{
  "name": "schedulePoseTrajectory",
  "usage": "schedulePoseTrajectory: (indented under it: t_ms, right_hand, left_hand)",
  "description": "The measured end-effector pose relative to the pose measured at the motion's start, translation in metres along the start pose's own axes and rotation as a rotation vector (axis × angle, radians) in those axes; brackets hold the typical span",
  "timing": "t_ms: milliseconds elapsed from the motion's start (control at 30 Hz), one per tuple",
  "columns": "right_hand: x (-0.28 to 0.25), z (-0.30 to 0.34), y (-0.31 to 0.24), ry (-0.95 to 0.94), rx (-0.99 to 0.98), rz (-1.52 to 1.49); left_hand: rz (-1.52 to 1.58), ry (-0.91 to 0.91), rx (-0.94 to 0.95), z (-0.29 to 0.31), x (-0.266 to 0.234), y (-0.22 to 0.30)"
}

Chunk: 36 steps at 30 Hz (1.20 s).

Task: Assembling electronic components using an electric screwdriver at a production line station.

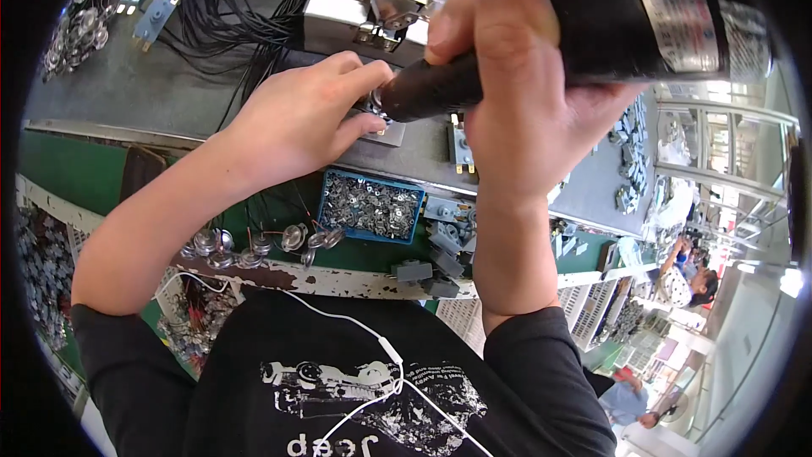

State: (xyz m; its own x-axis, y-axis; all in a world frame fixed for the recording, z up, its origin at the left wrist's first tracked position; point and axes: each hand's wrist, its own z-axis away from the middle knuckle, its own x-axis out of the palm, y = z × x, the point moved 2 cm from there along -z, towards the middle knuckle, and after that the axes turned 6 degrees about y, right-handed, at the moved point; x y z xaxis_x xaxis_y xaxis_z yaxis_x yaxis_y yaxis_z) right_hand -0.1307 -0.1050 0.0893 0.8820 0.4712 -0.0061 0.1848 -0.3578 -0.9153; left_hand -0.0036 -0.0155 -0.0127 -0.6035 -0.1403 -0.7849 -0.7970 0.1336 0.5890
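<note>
My right hand [529, 93] is wrapped round a thick black electric screwdriver [596, 17], which lies slanted with its narrow end toward the left. That end meets a small shiny metal part at the fingertips of my left hand [309, 106]. Thumb and fingers of the left hand are closed round this part, and they hide most of it. Under them a flat metal plate [387, 134] shows on the bench. Just right of the plate lies a grey switch-like block [459, 148] with brass-coloured tabs.
Behind my hands stands a silver metal box [338, 4] with a bracket. Black cables [228, 17] run across the back left. A blue tray [418, 218] of small metal pieces sits nearer me, beside grey blocks [444, 241]. Round metal discs [220, 250] lie along the front ledge.
</note>
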Motion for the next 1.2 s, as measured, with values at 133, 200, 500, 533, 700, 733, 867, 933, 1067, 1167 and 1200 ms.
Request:
schedulePoseTrajectory:
  t_ms: [133,200,500,533,700,733,867,933,1067,1167,1200]
  right_hand:
    - [-0.002,0.001,-0.006,-0.017,0.090,0.046]
    - [-0.002,0.002,-0.006,-0.018,0.130,0.068]
    - [-0.047,0.001,-0.016,-0.023,-0.075,-0.294]
    - [-0.053,0.002,-0.017,-0.003,-0.081,-0.294]
    - [-0.044,-0.006,-0.010,0.258,-0.277,0.088]
    - [-0.051,-0.006,-0.008,0.299,-0.435,0.376]
    - [-0.051,0.032,-0.031,0.371,-0.563,0.706]
    - [-0.046,0.093,-0.062,0.379,-0.518,0.716]
    - [-0.030,0.122,-0.085,0.450,-0.398,0.820]
    - [-0.039,0.120,-0.084,0.483,-0.314,0.863]
    - [-0.036,0.122,-0.084,0.491,-0.285,0.875]
  left_hand:
    - [0.009,-0.008,0.004,0.000,0.002,0.000]
    - [-0.005,-0.015,-0.017,0.002,0.003,-0.002]
    - [0.042,0.030,0.341,-0.012,-0.015,0.008]
    - [0.027,-0.003,0.351,-0.007,-0.017,0.005]
    - [0.053,-0.019,0.269,0.000,-0.020,0.006]
    - [0.050,-0.013,0.263,0.000,-0.020,0.006]
    - [0.065,-0.028,0.214,-0.006,-0.017,0.000]
    - [0.118,-0.024,0.209,0.000,-0.016,-0.001]
    - [0.085,-0.037,0.195,0.002,-0.021,0.010]
    - [0.071,-0.032,0.193,0.000,-0.020,0.012]
    - [0.070,-0.037,0.196,-0.002,-0.020,0.012]
